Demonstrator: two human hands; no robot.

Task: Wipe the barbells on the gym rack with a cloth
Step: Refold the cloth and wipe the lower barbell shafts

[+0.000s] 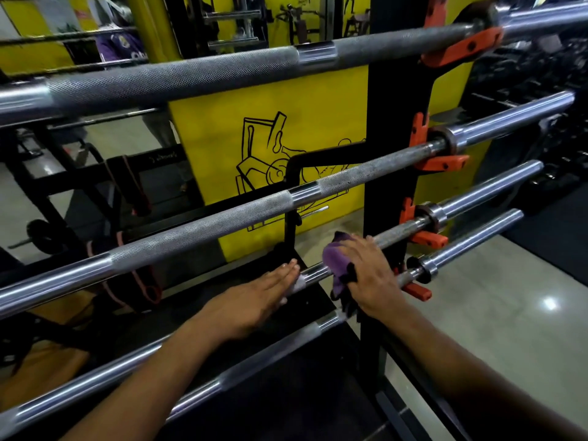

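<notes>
Both forearms reach in from the bottom edge toward a black gym rack [386,192] with orange hooks [440,162], holding at least 4 barbells at staggered heights. Right hand [370,272] grips a purple cloth [334,259] wrapped over the third barbell [401,229], fingers curled round cloth and shaft together, close to the upright. Left hand [265,291] lies flat with fingers straight, pressing on the same bar just beside the cloth, holding nothing. Lowest barbell [254,354] runs under both wrists; top barbell [191,74] and second barbell [254,208] sit above, untouched by either hand. Judgement: wipe is mid-stroke on bar 3, with more bars likely left. Risks: bar rests loose in open hooks, so a hard sideways stroke could roll or slide it off the hook; cloth's dangling black edge could snag on the orange hook or collar [429,214]; knurling may drag the cloth out of the grip; knuckles could hit the upright at stroke end.
</notes>
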